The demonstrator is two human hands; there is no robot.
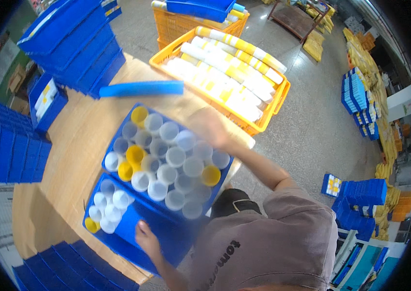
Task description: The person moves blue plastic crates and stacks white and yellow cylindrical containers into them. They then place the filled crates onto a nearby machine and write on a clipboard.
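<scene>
1. Head view: my left hand [148,238] is reaching over the part-filled blue bin [178,242] at the table edge nearest my body; I cannot tell whether its fingers are gripping anything.
2. My right hand [209,127] is hovering, blurred, by the corner of the fuller blue bin [218,191] nearest the orange crate [277,103]; I cannot tell whether it is open or closed.
3. Both bins are lying side by side on the wooden table [72,145]. White cylinders [175,156] are standing mouth-up across the fuller one, with yellow cylinders [136,154] standing among them.
4. More white and yellow ones are crowding the end of the part-filled bin farthest from my body.
5. Beyond the fuller bin, a long blue roll [142,88] is lying near stacked blue bins [81,53].
6. White-and-yellow rolls [220,75] are filling the crate beside the table's edge.
</scene>
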